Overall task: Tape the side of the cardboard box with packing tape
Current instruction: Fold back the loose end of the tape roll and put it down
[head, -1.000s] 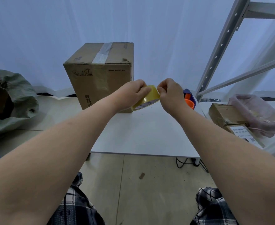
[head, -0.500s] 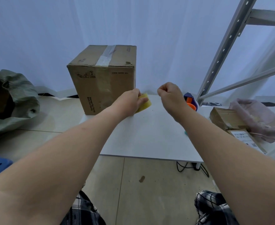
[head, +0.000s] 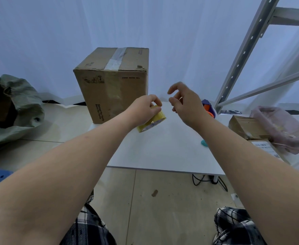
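Observation:
A brown cardboard box (head: 117, 92) stands upright at the back left of the white table (head: 163, 149), with clear tape along its top seam. My left hand (head: 143, 108) grips a yellowish roll of packing tape (head: 153, 120) just right of the box's front face, low over the table. My right hand (head: 185, 103) hovers to the right of the roll with its fingers spread and curled. I cannot tell whether a strip of tape runs between the roll and those fingers.
An orange and purple tape dispenser (head: 209, 108) lies behind my right hand. A small teal piece (head: 204, 143) sits beside my right forearm. Small boxes (head: 246, 127) and a pink bag (head: 283, 128) lie right, under a metal rack (head: 240, 55). A grey sack (head: 12, 110) lies left.
My left hand lowered the tape roll toward the table beside the box. My right hand let go of the roll's edge, drew away to the right as a fist, then spread its fingers.

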A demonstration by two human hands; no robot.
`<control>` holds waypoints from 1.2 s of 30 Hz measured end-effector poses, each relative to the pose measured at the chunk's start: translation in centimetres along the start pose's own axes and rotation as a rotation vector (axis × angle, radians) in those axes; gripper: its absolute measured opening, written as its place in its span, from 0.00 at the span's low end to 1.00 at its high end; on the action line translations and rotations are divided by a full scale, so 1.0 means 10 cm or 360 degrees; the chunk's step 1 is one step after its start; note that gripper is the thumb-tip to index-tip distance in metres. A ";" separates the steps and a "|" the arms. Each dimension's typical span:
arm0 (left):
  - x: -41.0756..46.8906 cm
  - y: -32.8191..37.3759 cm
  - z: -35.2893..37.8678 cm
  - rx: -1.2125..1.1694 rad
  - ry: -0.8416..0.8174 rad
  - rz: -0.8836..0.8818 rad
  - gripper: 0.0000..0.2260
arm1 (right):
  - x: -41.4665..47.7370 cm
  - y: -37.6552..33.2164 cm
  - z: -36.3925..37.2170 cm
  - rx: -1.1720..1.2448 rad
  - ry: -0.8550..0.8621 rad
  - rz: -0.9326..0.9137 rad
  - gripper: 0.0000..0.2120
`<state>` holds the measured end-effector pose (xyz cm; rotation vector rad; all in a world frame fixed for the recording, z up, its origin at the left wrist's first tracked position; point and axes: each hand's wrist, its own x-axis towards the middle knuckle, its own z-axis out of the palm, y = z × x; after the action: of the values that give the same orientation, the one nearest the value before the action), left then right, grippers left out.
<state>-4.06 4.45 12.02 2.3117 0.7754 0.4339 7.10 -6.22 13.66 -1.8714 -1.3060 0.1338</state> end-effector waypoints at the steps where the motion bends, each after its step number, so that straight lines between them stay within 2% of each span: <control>1: 0.00 0.00 0.00 0.0008 0.0004 -0.0011 0.09 | 0.00 0.00 0.00 -0.0071 -0.0020 -0.0043 0.08; 4: -0.01 -0.02 -0.01 0.0028 0.0019 -0.0036 0.09 | 0.01 0.02 0.01 -0.0230 -0.0067 -0.0131 0.10; 9: -0.02 -0.02 -0.02 0.0077 0.0032 -0.0037 0.09 | 0.02 0.05 0.02 -0.0365 -0.0049 -0.0092 0.14; 17: -0.03 0.04 -0.01 0.0149 0.0041 -0.0037 0.10 | 0.04 0.08 0.00 -0.0486 -0.0051 0.0091 0.10; 19: -0.03 0.04 0.00 0.0168 0.0036 -0.0032 0.10 | 0.06 0.06 -0.02 -0.0504 -0.0120 0.0129 0.10; 24: -0.05 0.05 0.00 0.0283 0.0010 -0.0017 0.11 | 0.03 0.02 -0.07 -0.0225 -0.0318 0.0255 0.10; 31: -0.05 0.07 0.02 0.0329 -0.0026 0.0013 0.11 | 0.03 0.08 -0.07 0.0159 -0.0245 0.0487 0.08; 36: -0.05 0.06 0.03 0.0324 -0.0040 0.0049 0.11 | 0.01 0.07 -0.07 0.0154 -0.0178 0.0414 0.08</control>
<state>-4.04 3.66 12.14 2.5158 0.8047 0.3525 8.00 -6.61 13.66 -1.9662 -1.1028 0.4359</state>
